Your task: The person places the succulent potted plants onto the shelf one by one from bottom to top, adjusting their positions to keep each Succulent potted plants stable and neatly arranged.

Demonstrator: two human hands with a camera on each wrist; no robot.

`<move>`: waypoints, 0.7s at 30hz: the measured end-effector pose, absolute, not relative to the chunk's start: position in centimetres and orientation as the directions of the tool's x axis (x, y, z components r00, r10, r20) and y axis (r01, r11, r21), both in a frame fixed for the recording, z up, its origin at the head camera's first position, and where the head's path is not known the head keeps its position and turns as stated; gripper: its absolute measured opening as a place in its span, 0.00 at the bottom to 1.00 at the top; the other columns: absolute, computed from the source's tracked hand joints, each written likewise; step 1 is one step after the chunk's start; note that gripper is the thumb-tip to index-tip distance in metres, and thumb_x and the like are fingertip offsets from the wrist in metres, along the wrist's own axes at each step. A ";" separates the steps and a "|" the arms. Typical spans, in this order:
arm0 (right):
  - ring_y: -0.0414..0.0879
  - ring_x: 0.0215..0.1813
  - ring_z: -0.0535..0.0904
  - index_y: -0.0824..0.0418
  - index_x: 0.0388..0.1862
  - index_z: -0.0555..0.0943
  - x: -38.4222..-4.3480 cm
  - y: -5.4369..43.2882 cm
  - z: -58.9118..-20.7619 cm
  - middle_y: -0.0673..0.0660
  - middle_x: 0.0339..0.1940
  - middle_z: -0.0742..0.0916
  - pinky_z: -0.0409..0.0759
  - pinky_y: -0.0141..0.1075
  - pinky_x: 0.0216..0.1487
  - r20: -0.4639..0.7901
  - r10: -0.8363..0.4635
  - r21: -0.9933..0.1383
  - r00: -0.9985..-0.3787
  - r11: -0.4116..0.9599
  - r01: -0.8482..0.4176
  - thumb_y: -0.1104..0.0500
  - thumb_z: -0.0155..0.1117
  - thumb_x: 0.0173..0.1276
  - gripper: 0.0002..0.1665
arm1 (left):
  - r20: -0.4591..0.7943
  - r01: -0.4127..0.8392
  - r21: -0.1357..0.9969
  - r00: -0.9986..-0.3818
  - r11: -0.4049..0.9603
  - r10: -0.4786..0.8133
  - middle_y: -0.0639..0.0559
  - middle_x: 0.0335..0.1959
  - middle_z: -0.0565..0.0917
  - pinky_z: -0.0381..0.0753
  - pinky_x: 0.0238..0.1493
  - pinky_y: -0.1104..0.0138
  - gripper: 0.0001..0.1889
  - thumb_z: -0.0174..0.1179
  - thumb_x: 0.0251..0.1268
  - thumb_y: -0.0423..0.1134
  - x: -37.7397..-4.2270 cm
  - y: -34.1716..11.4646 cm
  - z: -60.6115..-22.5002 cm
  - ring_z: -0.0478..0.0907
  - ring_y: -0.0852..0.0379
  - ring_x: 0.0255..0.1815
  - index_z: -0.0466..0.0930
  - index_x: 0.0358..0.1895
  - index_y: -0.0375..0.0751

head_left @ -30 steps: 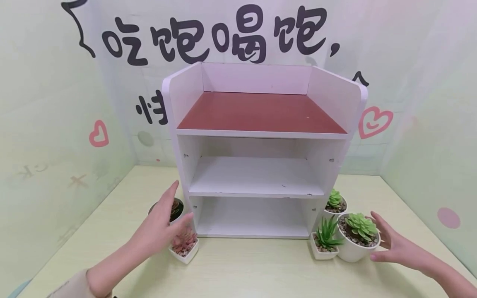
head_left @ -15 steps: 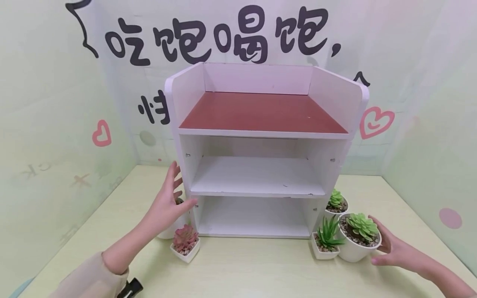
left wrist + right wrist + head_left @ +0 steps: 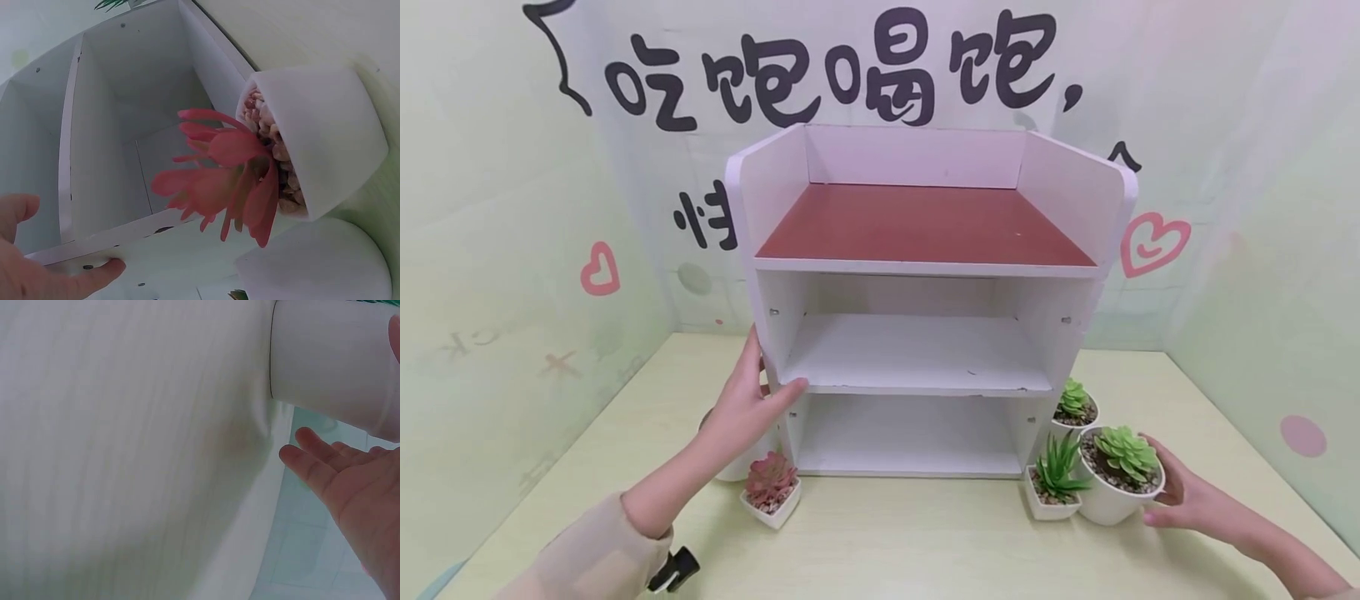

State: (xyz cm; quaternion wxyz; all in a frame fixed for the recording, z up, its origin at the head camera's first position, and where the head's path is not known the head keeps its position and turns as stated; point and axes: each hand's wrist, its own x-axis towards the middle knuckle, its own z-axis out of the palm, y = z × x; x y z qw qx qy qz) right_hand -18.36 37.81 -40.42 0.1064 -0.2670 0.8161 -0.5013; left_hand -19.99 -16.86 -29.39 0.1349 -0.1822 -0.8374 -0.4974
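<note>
A white desktop shelf unit (image 3: 917,390) with a red-brown top stands at the middle of the table. My left hand (image 3: 741,417) straddles its left side panel, thumb in front and fingers along the outer face; these stay fairly straight in the left wrist view. Below this hand sits a pink succulent (image 3: 771,479) in a small white square pot, with a larger white pot (image 3: 319,265) beside it, mostly hidden by my arm. On the right, my right hand (image 3: 1198,500) spreads its fingers beside a round white pot with a green succulent (image 3: 1126,454). A gap shows between fingers and pot in the right wrist view.
A small spiky green plant (image 3: 1056,471) in a square pot stands between the round pot and the shelf's right side. Another green succulent (image 3: 1073,402) sits behind them. Printed fabric walls (image 3: 1262,275) enclose the table at the back and sides.
My left hand has moved up and inward from above the left pots to the shelf's left side panel. The right hand stays by the round pot, nearly unmoved.
</note>
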 end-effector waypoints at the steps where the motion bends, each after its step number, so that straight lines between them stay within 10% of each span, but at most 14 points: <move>1: 0.19 0.53 0.65 0.72 0.68 0.27 -18.3 37.7 -40.4 0.74 0.68 0.53 0.76 0.25 0.48 0.100 -0.533 -0.878 -0.840 0.350 -0.327 0.76 0.57 0.56 0.57 | 0.407 0.437 0.782 -0.898 0.445 0.166 0.41 0.70 0.52 0.75 0.49 0.49 0.46 0.57 0.61 0.35 -20.0 -16.8 -29.4 0.61 0.39 0.63 0.33 0.73 0.57; 7: 0.22 0.53 0.68 0.72 0.70 0.34 -18.4 37.4 -40.5 0.22 0.57 0.62 0.75 0.24 0.47 0.183 -0.536 -0.880 -0.824 0.284 -0.380 0.79 0.57 0.54 0.54 | 0.421 0.439 0.759 -0.894 0.481 0.152 0.39 0.68 0.54 0.78 0.46 0.50 0.43 0.54 0.64 0.36 -20.2 -16.8 -29.7 0.63 0.40 0.61 0.34 0.73 0.54; 13: 0.22 0.51 0.69 0.83 0.63 0.32 -18.5 36.9 -40.3 0.21 0.55 0.64 0.78 0.26 0.43 0.185 -0.519 -0.871 -0.835 0.306 -0.384 0.78 0.57 0.54 0.51 | 0.415 0.428 0.765 -0.899 0.481 0.141 0.40 0.69 0.53 0.78 0.46 0.50 0.45 0.57 0.62 0.36 -20.3 -16.9 -29.8 0.61 0.39 0.63 0.33 0.72 0.57; 21: 0.22 0.54 0.67 0.45 0.72 0.42 -18.4 36.5 -40.5 0.25 0.58 0.63 0.73 0.20 0.48 0.250 -0.532 -0.885 -0.809 0.214 -0.414 0.81 0.57 0.52 0.58 | 0.435 0.438 0.751 -0.891 0.494 0.129 0.38 0.68 0.56 0.79 0.44 0.50 0.40 0.53 0.66 0.40 -20.2 -16.7 -29.8 0.63 0.37 0.62 0.35 0.73 0.55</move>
